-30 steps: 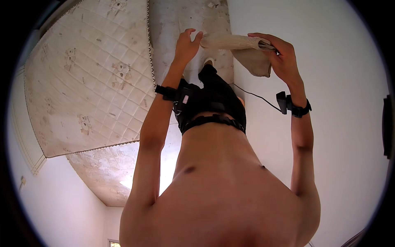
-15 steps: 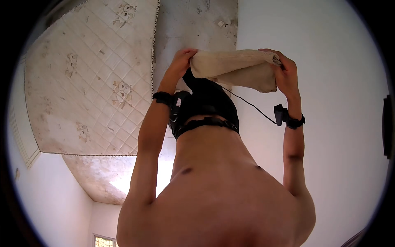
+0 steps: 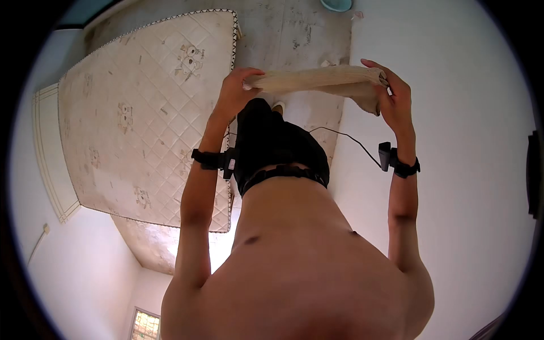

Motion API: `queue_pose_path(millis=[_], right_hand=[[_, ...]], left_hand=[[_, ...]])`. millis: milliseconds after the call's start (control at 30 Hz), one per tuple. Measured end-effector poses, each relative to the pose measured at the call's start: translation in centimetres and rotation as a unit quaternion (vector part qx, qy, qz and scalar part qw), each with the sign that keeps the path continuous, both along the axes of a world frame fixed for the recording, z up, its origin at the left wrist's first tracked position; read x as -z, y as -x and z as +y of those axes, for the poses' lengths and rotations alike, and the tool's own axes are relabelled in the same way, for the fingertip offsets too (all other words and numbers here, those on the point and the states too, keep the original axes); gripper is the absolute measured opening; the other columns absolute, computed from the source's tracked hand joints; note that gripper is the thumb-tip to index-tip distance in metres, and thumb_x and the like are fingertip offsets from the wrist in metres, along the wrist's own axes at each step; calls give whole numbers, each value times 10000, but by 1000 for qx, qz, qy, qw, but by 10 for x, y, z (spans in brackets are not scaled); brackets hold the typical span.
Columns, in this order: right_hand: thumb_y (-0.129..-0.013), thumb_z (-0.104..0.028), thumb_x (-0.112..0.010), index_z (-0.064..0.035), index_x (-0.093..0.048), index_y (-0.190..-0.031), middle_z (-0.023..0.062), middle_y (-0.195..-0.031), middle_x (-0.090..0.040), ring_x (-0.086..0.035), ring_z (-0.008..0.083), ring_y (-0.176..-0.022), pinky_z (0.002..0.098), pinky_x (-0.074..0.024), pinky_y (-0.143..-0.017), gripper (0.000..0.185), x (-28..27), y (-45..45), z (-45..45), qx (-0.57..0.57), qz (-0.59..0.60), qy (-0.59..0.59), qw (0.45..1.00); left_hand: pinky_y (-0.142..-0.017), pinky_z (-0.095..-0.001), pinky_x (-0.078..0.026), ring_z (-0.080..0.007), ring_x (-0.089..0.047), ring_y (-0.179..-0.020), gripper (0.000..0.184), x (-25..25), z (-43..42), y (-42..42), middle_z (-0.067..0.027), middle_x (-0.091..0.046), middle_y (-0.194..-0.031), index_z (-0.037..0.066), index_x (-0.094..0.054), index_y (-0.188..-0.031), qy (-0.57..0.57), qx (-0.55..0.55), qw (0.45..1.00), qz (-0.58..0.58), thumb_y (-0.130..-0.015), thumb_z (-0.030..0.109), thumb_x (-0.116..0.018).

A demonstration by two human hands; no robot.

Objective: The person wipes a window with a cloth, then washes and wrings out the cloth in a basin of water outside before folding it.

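A beige ribbed knit cloth (image 3: pixel 317 79) is stretched nearly level between my two hands, its lower right part hanging in a fold. My left hand (image 3: pixel 238 88) is closed on its left end, thumb and fingers pinched together. At the other end my right hand (image 3: pixel 394 93) grips the gathered edge, with the thumb on the near side and the fingers curled over. What kind of cloth it is, I cannot tell. Both wrists carry black straps with small black devices, and a cable runs from the right one (image 3: pixel 385 157).
A quilted mattress (image 3: pixel 141 119) with printed bear figures fills the left side. A white wall (image 3: pixel 464 113) rises along the right. Beyond the cloth lie a stained grey floor (image 3: pixel 277 34) and a light blue basin (image 3: pixel 337 4). One shoe (image 3: pixel 278 107) shows below my black shorts (image 3: pixel 283 141).
The view has shifted, so more floor, the basin and a shoe show. My left hand has moved slightly left and down, and the cloth now looks narrower and flatter between my hands.
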State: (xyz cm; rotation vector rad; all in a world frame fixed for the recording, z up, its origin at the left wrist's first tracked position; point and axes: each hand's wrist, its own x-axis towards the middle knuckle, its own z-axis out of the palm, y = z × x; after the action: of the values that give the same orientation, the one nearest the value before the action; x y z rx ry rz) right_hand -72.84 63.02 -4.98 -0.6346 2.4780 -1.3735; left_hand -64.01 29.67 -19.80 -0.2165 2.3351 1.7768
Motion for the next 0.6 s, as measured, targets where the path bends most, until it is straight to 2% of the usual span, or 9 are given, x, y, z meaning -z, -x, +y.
queue_pose_path(millis=[33,100,167,233,333,367,433,500,600], right_hand=[[-933,-85,-567,4,-648,-1210,90,-1000,-710,-637,136,-905,263,-498,-840,302,3,13,1,35,3,17,999],[-957,-125,-583,9,-647,-1212,86,-983,-706,-630,129,-891,257,-496,-823,294,10,45,-4,71,9,29,997],[-1004,-214,-563,23,-656,-1162,69,-951,-697,-607,118,-848,256,-490,-786,299,18,75,-2,186,21,2,982],[-1017,-257,-548,24,-657,-1132,59,-927,-690,-592,114,-829,266,-485,-770,322,14,113,-8,205,21,-36,978],[-1033,-332,-519,28,-650,-1078,50,-871,-676,-565,112,-794,285,-476,-745,386,5,148,-40,257,38,-14,965],[-1037,-364,-505,32,-641,-1056,52,-840,-669,-553,114,-778,295,-472,-737,419,3,160,-50,287,51,43,956],[-1037,-376,-497,31,-632,-1066,97,-839,-677,-591,165,-785,319,-480,-746,430,16,199,-57,280,55,-7,958],[-1037,-388,-488,31,-623,-1076,141,-838,-684,-628,217,-793,343,-487,-754,442,33,242,-75,273,65,-56,958],[-1022,-386,-485,-3,-635,-1097,286,-977,-646,-607,474,-973,434,-493,-813,418,56,271,-87,245,18,-210,946]], left_hand=[[-927,-323,-483,-241,-622,-1038,394,-14,-4,15,-72,-652,-1084,97,-715,-1079,129,-6,991,20,-706,-2,-793],[-893,-328,-495,-283,-633,-994,273,-33,-26,52,-79,-655,-1073,63,-725,-1005,137,-28,988,72,-741,6,-767],[-836,-345,-525,-256,-656,-920,205,-52,-50,86,-72,-655,-1047,30,-712,-960,267,-33,926,263,-767,66,-768],[-870,-364,-521,-224,-647,-942,278,-47,-74,124,-63,-649,-1033,30,-695,-1027,-2,-29,988,150,-814,187,-781],[-1047,-381,-432,-222,-534,-1257,651,-52,-92,166,-91,-628,-1233,20,-481,-1359,-472,-11,880,53,-931,478,-656],[-1047,-381,-432,-222,-534,-1257,651,-43,-89,177,-91,-628,-1233,20,-481,-1359,-474,-6,878,58,-931,478,-656],[-1029,-388,-460,-232,-524,-1266,693,-16,-79,199,-102,-589,-1293,17,-453,-1373,-481,-111,853,-168,-935,525,-626],[-1028,-386,-462,-234,-538,-1252,693,8,-76,230,-101,-579,-1314,23,-445,-1392,-500,-67,847,-169,-942,523,-612],[-1015,-384,-475,-236,-559,-1230,662,20,-65,252,-100,-569,-1335,32,-443,-1404,-515,-53,832,-198,-951,483,-612]])
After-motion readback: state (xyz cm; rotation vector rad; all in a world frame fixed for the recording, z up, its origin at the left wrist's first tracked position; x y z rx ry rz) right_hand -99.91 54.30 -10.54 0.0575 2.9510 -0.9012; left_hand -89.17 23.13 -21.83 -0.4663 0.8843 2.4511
